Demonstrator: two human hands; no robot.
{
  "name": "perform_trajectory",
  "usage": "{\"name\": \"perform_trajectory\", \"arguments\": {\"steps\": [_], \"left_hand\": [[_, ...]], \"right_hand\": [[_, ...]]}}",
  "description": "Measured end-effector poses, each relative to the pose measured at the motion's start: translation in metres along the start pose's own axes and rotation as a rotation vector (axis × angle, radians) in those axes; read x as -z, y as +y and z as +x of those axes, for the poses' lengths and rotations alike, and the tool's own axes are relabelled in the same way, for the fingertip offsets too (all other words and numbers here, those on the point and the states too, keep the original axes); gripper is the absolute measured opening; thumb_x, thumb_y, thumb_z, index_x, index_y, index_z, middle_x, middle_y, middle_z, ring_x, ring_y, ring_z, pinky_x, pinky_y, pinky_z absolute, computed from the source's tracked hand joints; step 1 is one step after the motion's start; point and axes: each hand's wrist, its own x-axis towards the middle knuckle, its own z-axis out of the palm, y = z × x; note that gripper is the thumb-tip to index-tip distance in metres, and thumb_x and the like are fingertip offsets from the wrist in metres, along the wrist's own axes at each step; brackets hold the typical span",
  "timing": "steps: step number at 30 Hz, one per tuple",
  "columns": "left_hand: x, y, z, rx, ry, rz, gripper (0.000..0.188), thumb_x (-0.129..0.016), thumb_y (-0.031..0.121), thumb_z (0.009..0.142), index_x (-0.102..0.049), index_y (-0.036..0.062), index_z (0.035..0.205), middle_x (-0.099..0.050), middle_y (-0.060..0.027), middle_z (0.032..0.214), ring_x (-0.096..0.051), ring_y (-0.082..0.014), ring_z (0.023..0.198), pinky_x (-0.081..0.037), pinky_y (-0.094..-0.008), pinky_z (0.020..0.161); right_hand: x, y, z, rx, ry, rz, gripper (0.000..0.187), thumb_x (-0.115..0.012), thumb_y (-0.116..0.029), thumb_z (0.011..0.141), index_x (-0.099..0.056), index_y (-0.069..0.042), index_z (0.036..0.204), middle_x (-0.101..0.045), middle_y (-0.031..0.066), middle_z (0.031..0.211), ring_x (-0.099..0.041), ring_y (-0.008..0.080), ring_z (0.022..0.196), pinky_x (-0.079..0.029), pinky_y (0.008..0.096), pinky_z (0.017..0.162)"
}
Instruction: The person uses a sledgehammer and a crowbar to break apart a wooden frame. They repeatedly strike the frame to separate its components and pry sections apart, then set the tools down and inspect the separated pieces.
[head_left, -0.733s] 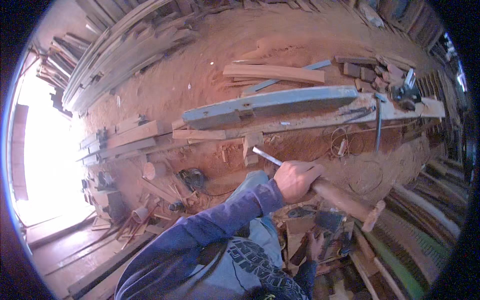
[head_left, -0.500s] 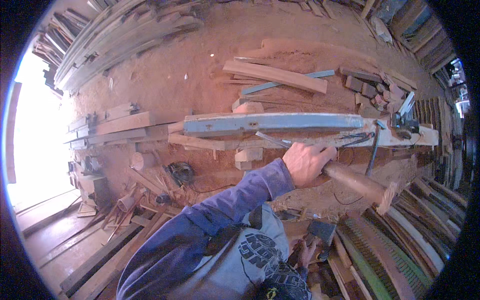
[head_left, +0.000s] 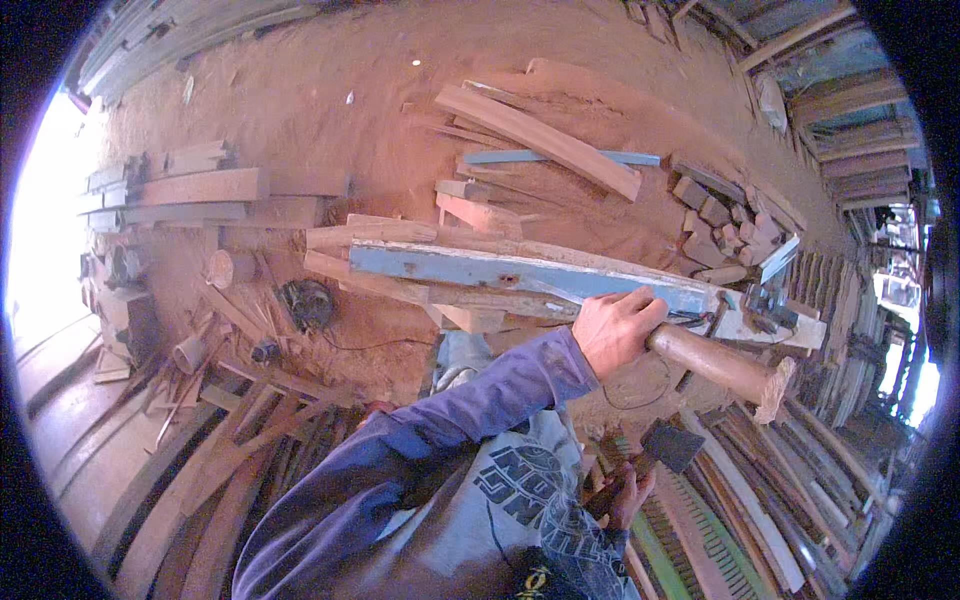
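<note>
Now showing the chisel [head_left: 712, 361] over the blue-painted beam [head_left: 440, 268], versus well short of that timber a moment ago. Looks like a proper move into working range imo, but can't tell about actual contact at the tip from this angle. Holding the chisel with the left hand [head_left: 620, 330] wrapped snugly around the wooden handle, near the blade, leaving the battered butt poking out to the right. Keeping the right hand [head_left: 630, 489] down low near the body, seemingly curled around a dark square-headed tool [head_left: 672, 446], kinda shadowy but pretty convincing as a grip. Has the beam lying crosswise on a long pale table [head_left: 808, 332], more of a plank honestly, along with another dark tool [head_left: 769, 312] near the right end. As for edges, worth watching the beam's near edge, just beside the left hand, and the boards [head_left: 748, 505] packed in at lower right, close to the right hand. Looks tighter around the offcut pile [head_left: 718, 212], on the far side near the beam's right end, and by the loose boards [head_left: 540, 142] further along. Probably roomiest over the reddish floor [head_left: 330, 150] toward the upper left, plus a decent gap between the two hands.
</note>
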Motion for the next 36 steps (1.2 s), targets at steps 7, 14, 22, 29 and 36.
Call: {"name": "perform_trajectory", "arguments": {"steps": [7, 14, 22, 29, 36], "left_hand": [[0.006, 0.005, 0.003, 0.062, 0.135, 0.026, 0.024, -0.070, 0.014, 0.074, -0.052, 0.0088, 0.089, -0.056, -0.0098, 0.086, -0.066, -0.0340, 0.074, -0.053, -0.0455, 0.061], [0.006, 0.006, 0.005, 0.065, 0.236, 0.029, 0.026, -0.075, 0.017, 0.071, -0.057, 0.0103, 0.088, -0.057, -0.0098, 0.081, -0.064, -0.0341, 0.070, -0.052, -0.0450, 0.058], [-0.009, 0.005, 0.009, 0.098, 0.462, 0.167, 0.021, -0.076, 0.019, 0.074, -0.059, 0.0102, 0.082, -0.060, -0.0080, 0.076, -0.065, -0.0329, 0.067, -0.052, -0.0454, 0.056], [-0.012, 0.003, 0.005, 0.069, 0.545, 0.209, 0.020, -0.077, 0.015, 0.075, -0.058, 0.0082, 0.078, -0.060, -0.0105, 0.072, -0.063, -0.0349, 0.063, -0.050, -0.0434, 0.055], [-0.014, 0.000, 0.004, 0.070, 0.569, 0.215, 0.019, -0.076, 0.013, 0.074, -0.058, 0.0073, 0.077, -0.060, -0.0109, 0.071, -0.064, -0.0342, 0.065, -0.050, -0.0431, 0.056]], "right_hand": [[-0.031, -0.103, 0.024, 0.170, -0.074, -0.019, 0.025, -0.061, -0.016, 0.093, -0.051, -0.006, 0.114, -0.056, 0.0043, 0.078, -0.054, 0.0150, 0.058, -0.046, 0.0279, 0.049], [-0.035, -0.177, 0.046, 0.529, -0.287, 0.154, 0.039, -0.062, -0.025, 0.090, -0.051, 0.000, 0.119, -0.056, 0.0093, 0.085, -0.053, 0.0158, 0.063, -0.046, 0.0275, 0.050], [-0.014, -0.319, 0.073, 1.140, -0.223, 0.297, 0.038, -0.054, -0.038, 0.098, -0.056, -0.004, 0.117, -0.060, 0.0073, 0.082, -0.056, 0.0183, 0.065, -0.049, 0.0313, 0.062], [-0.058, -0.321, 0.069, 0.827, -0.712, -0.618, 0.036, -0.054, -0.035, 0.101, -0.051, -0.004, 0.117, -0.057, 0.0051, 0.073, -0.054, 0.0147, 0.059, -0.045, 0.0287, 0.058], [-0.004, -0.388, 0.091, 1.250, -0.519, 0.187, 0.041, -0.049, -0.046, 0.101, -0.053, -0.005, 0.098, -0.054, 0.0032, 0.072, -0.052, 0.0122, 0.062, -0.043, 0.0275, 0.057]]}}
